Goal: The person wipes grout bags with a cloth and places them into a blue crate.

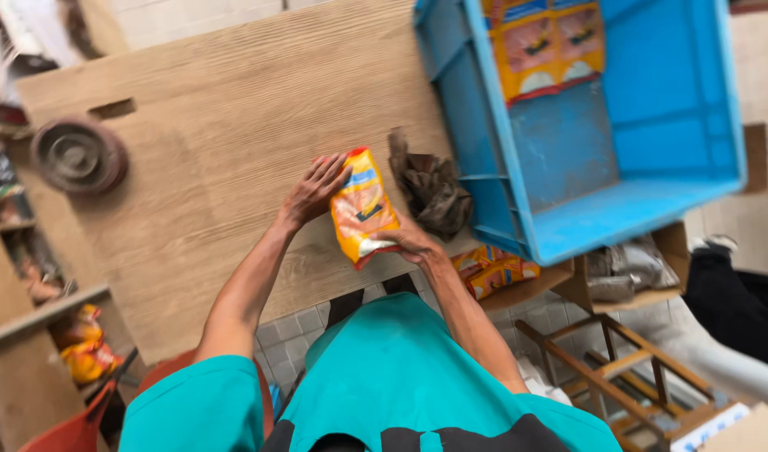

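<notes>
One orange and yellow packet (363, 208) is in hand over the wooden table (225, 151), roughly at the middle of the scene and near the table's near edge. Two hands hold it: the left hand (314, 192) lies against its left and far side with fingers spread along the edge, and the right hand (412, 241) grips its near right corner from below. The packet is a flat sealed pouch, mostly yellow-orange with a red band along the ends, a blue patch near the far end and a white area near the near end; it stands tilted, its long side running from far to near.

One blue plastic crate (618, 176) sits at the right, tilted over the table's right edge. Inside it, at the far side, lies a batch of the same kind of packets (545, 46); two or three faces show, the exact count I cannot tell. One crumpled brown rag (432, 191) lies on the table just right of the held packet, touching the crate's left wall. Below the table edge, near right, more packets (491, 269) rest on a lower shelf, about two. One round dark metal disc (79, 155) lies at the table's far left corner
</notes>
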